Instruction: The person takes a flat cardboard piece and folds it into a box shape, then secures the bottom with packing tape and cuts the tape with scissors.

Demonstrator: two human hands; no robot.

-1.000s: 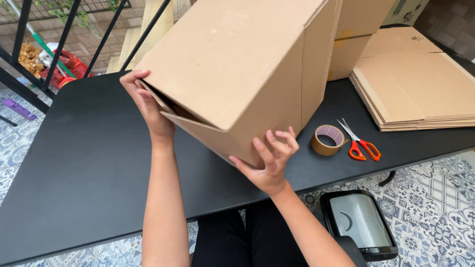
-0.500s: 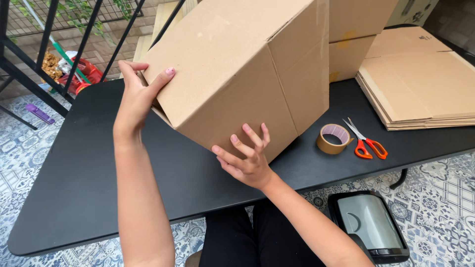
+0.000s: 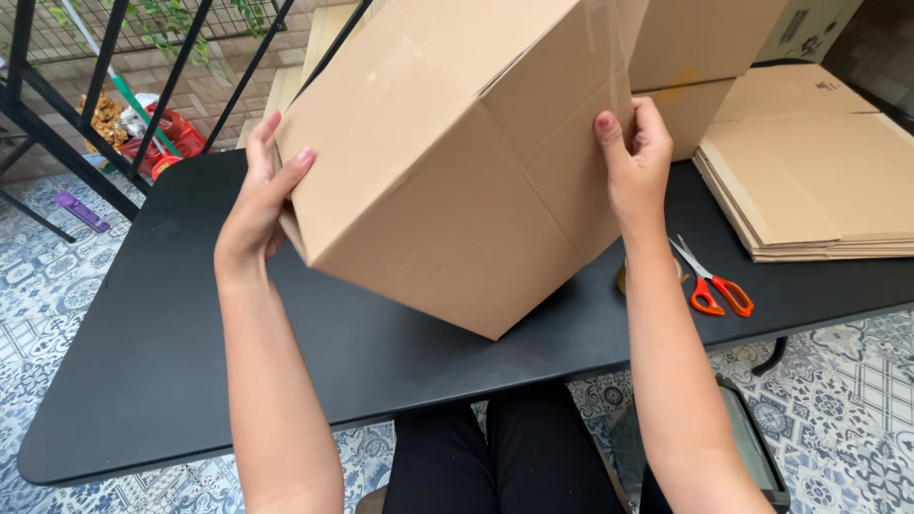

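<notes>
Cardboard box (image 3: 457, 162) held tilted above the black table (image 3: 143, 362), centre to upper centre of frame, lowest corner just over the tabletop. Left hand (image 3: 259, 205) pressed flat against the left face, fingers spread upward; right hand (image 3: 633, 157) wrapped over the right edge, thumb in front. Hands well apart, clamped on opposite sides of the box by pressure only.

Risks, as judged:
- Slip of the smooth cardboard from the flat left palm; cause: no edge hooked on that side.
- Drop onto the low corner, denting it; cause: tilted hold with weight off centre.
- Swing to the right into the orange-handled scissors (image 3: 714, 286), lower right of the box, just beside the right forearm.

Surroundings: stack of flattened cardboard (image 3: 819, 181) at right edge of frame; a second box (image 3: 705, 48) behind, upper right; black railing (image 3: 105, 67) at upper left. Roll-shaped object behind the right wrist, mostly hidden.
</notes>
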